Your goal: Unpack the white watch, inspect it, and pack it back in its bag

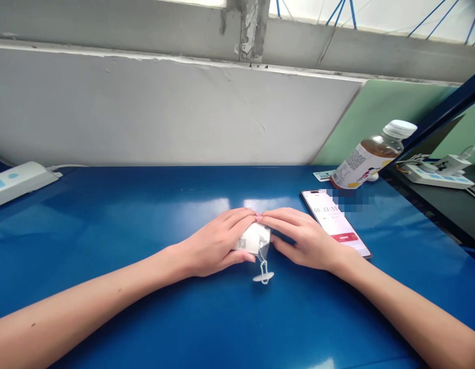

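A small white packet (249,240) with a printed square code and a clear plastic part on its right side is between my hands, just above or on the blue table (145,318). From its lower end hangs a white cord loop with a flat, pale oval piece (263,277). My left hand (218,241) is closed on the packet, thumb below and fingers over the top. My right hand (298,237) is curled at the packet's right side, its fingertips meeting the left ones at the upper edge. The fingers hide the packet's top.
A phone (337,220) showing a running timer lies beside my right hand. Behind it stands a bottle of brown drink (366,159) near a small card (324,176). Power strips lie at the left (24,182) and far right (439,174). A pale wall (176,113) rises behind the table.
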Tool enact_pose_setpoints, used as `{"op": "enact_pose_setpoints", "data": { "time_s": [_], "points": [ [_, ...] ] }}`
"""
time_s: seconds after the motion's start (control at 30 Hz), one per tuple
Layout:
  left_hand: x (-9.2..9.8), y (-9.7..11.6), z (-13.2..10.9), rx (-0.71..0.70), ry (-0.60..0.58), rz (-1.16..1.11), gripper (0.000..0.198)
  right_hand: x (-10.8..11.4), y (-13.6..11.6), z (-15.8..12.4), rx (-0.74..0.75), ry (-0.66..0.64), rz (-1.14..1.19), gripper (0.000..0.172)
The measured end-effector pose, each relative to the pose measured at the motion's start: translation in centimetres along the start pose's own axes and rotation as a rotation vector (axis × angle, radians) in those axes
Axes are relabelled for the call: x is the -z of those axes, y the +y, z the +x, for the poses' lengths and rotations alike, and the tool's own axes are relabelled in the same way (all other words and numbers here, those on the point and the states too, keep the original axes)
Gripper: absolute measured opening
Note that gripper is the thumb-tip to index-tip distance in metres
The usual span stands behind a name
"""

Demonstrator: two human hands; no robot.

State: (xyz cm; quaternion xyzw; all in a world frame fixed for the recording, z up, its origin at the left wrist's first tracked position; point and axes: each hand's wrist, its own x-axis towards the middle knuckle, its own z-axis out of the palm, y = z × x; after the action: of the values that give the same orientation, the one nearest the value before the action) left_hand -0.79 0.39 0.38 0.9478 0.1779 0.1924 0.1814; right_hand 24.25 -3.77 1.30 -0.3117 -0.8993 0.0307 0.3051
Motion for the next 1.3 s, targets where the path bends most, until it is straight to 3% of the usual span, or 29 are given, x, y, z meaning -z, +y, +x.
{"op": "enact_pose_setpoints", "data": {
  "time_s": [0.23, 0.4, 0.57, 0.77, 0.9, 1.1, 1.2, 1.23, 1.3],
  "points": [
    [0.1, 0.1, -0.4, 0.094, 0.036, -0.021, 0.064, 1.1, 0.1, 0.3, -0.001, 0.101, -0.033, 0.021],
    [0.2, 0.5, -0.1, 0.165, 0.064, 0.014, 0.052, 1.6, -0.4, 0.5, -0.171, 0.317, 0.037, 0.011],
    [-0.2, 0.5, 0.1, 0.195, 0.104, 0.076, 0.063, 1.6, -0.3, 0.7, -0.44, 0.411, 0.165, 0.013],
    [-0.4, 0.5, -0.1, 0.218, 0.136, 0.103, 0.091, 1.1, 0.3, 1.0, -0.62, 0.253, 0.386, 0.022],
    [-0.4, 0.5, -0.1, 0.196, 0.131, 0.105, 0.1, 0.2, 0.6, 0.4, -0.628, 0.104, 0.346, 0.026],
    [-0.6, 0.2, -0.1, 0.208, 0.089, 0.119, 0.074, -0.2, 0.0, 0.0, -0.461, -0.013, 0.123, 0.033],
    [-0.7, 0.1, -0.1, 0.24, 0.074, 0.123, 0.065, 0.8, -0.5, 0.2, -0.328, -0.149, -0.039, 0.037],
    [-0.7, 0.1, -0.1, 0.252, 0.066, 0.13, 0.064, 1.1, -0.6, 0.2, -0.278, -0.224, -0.05, 0.043],
    [-0.7, 0.1, -0.1, 0.271, 0.047, 0.15, 0.062, 1.5, -0.7, 0.2, -0.201, -0.365, -0.036, 0.073]
  ]
}}
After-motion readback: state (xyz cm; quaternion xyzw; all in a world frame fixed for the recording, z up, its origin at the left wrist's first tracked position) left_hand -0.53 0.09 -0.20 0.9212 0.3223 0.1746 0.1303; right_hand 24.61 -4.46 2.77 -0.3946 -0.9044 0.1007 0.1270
